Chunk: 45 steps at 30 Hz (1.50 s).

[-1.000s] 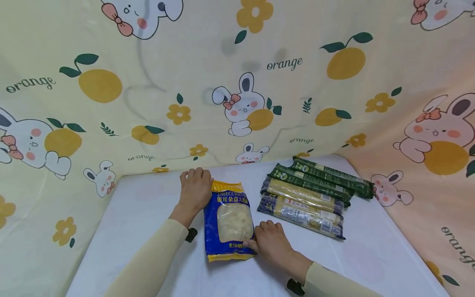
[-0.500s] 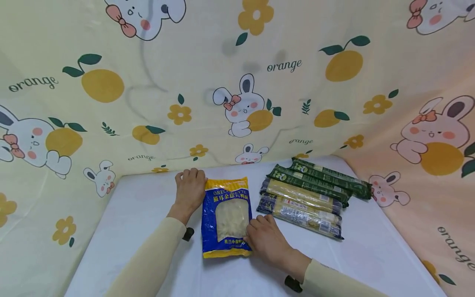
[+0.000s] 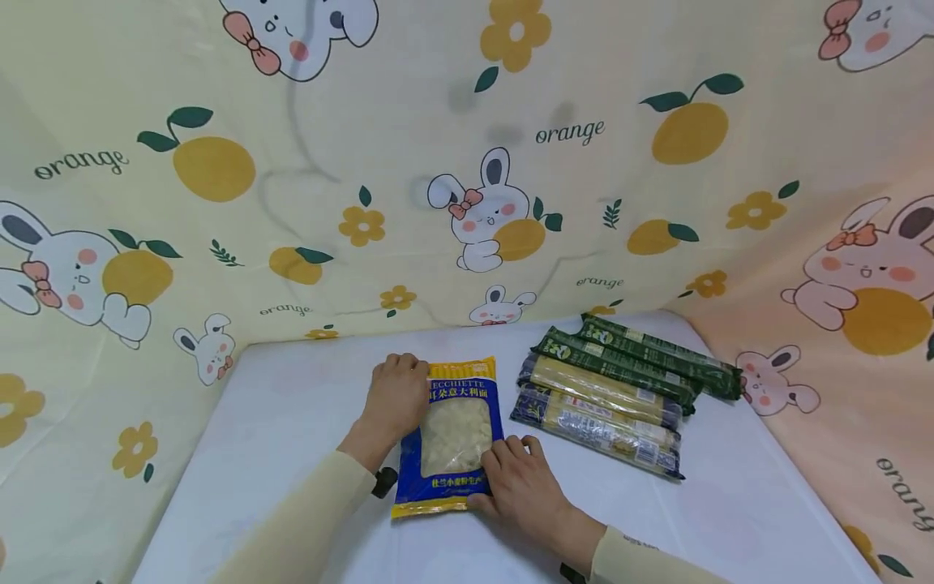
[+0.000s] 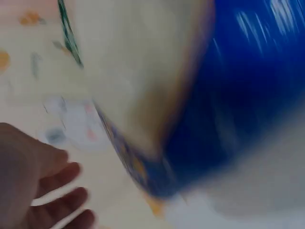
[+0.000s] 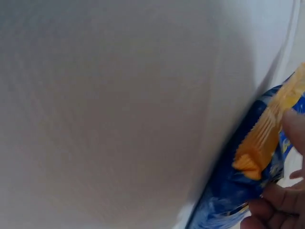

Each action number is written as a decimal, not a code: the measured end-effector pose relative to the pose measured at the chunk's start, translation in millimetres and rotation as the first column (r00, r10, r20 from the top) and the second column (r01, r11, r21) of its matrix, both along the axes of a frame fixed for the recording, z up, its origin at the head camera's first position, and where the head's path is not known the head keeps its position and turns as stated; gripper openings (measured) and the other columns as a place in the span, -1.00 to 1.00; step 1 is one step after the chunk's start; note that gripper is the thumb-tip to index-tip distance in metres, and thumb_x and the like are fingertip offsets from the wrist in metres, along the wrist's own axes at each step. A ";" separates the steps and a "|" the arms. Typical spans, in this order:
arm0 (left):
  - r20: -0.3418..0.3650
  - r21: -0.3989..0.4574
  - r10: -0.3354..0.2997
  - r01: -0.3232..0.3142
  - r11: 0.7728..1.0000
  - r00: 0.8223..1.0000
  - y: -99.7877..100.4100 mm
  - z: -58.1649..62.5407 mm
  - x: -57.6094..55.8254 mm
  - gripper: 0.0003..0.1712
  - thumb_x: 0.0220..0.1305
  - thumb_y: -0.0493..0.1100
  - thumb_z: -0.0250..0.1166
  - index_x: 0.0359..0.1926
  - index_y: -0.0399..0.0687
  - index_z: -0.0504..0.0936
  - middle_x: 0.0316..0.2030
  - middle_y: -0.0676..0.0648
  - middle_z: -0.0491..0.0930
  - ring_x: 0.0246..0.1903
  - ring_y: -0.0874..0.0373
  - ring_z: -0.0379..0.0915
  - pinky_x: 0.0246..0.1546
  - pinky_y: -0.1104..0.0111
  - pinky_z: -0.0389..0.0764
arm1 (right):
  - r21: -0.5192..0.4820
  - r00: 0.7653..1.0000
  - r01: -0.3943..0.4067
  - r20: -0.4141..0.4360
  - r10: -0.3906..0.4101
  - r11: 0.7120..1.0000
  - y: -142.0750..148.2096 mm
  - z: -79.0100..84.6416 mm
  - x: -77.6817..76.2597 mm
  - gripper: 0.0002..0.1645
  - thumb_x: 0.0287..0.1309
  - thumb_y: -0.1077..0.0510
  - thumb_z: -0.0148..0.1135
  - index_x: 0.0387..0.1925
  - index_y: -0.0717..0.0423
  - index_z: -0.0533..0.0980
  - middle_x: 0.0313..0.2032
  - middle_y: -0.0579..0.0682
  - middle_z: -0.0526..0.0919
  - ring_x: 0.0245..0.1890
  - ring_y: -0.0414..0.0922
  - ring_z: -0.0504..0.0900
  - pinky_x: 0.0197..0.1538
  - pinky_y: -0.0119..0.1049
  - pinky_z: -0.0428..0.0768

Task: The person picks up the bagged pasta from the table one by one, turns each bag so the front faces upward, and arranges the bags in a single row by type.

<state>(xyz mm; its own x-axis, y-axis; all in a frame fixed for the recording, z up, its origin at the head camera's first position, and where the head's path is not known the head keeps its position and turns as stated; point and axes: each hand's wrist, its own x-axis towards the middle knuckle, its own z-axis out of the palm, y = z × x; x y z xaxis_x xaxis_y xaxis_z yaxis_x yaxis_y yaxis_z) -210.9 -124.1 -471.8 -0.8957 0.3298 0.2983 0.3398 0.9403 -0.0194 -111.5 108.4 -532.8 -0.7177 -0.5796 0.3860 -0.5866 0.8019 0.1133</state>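
Left hand (image 3: 397, 397): fingers relaxed, at upper edge of blue-and-yellow rectangular plastic pasta bag (image 3: 456, 434)
Right hand (image 3: 521, 483): gripping its lower corner
Bag: best steadied lightly, evenly

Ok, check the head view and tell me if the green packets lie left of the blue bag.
No, the green packets lie to the right of the blue bag in that view.

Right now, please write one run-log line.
left hand: at upper left edge of blue plastic pasta bag; right hand: on its lower right edge; long green plastic packets: right of bag
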 end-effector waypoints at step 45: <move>0.312 0.016 -0.064 0.062 0.998 0.948 -129.5 -58.7 43.3 -0.15 0.67 0.29 -0.12 0.70 -0.10 -0.01 0.69 -0.20 -0.06 0.67 -0.24 -0.21 0.57 -0.31 -0.16 | 0.030 0.956 0.256 0.140 -0.258 0.966 154.2 9.2 -43.7 -0.58 0.31 -0.05 0.46 0.01 0.17 0.65 -0.07 0.16 0.70 -0.06 0.17 0.67 -0.06 0.19 0.68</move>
